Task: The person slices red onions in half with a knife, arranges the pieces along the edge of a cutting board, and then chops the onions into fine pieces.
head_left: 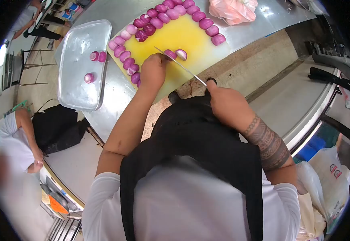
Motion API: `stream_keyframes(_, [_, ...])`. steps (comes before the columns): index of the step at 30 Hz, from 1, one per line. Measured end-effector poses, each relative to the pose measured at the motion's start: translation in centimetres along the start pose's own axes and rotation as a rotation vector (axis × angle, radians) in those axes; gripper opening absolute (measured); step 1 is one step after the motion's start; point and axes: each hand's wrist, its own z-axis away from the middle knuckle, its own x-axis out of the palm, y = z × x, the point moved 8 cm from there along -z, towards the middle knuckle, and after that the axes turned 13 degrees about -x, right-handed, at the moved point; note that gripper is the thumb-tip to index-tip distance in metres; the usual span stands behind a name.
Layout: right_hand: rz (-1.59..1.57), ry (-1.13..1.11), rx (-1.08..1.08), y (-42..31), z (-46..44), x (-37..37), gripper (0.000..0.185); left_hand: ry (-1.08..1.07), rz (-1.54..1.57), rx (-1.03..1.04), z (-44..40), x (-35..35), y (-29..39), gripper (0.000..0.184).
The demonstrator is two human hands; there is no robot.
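My right hand (230, 105) is closed round the dark handle of a kitchen knife (189, 72). Its blade slants up and left across the yellow cutting board (199, 42). My left hand (154, 72) is curled beside the blade, its fingertips on a peeled red onion piece (169, 54); the fingers are partly hidden. Right of that piece, an onion half (181, 54) shows its pale cut face. Peeled red onions (163, 17) line the board's left, far and right edges, with several more inside the far left corner.
Left of the board lies a shallow metal tray (65, 60) with 3 onions. A pinkish plastic bag (233, 10) sits on the metal table (269, 20) at the far side. A person (18, 132) in a white shirt is at the left; another person (24, 22) is farther back.
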Motion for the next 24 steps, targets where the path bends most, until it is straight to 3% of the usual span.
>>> stream_keyframes(3, [0.0, 0.039, 0.067, 0.3, 1.3, -2.0, 0.016, -0.027, -0.009, -0.11, 0.0, -0.2, 0.4, 0.033])
stream_keyframes(6, [-0.02, 0.108, 0.174, 2.0, 2.1, -3.1, 0.02, 0.151, 0.073, 0.114, 0.4, -0.8, 2.7, 0.043])
stream_keyframes(10, [-0.102, 0.191, 0.198, 5.5, 2.5, -2.3, 0.024, 0.043, -0.007, 0.021, -1.6, 0.4, 2.2, 0.046])
stream_keyframes(16, [-0.138, 0.132, 0.184, 8.8, 2.4, -0.6, 0.026, 0.263, -0.104, -0.116, -5.3, -6.3, -3.8, 0.045])
stream_keyframes(24, [-0.158, 0.136, 0.112, 10.1, 1.6, -1.5, 0.027, 0.076, -0.279, -0.128, -9.3, -6.7, -4.7, 0.053])
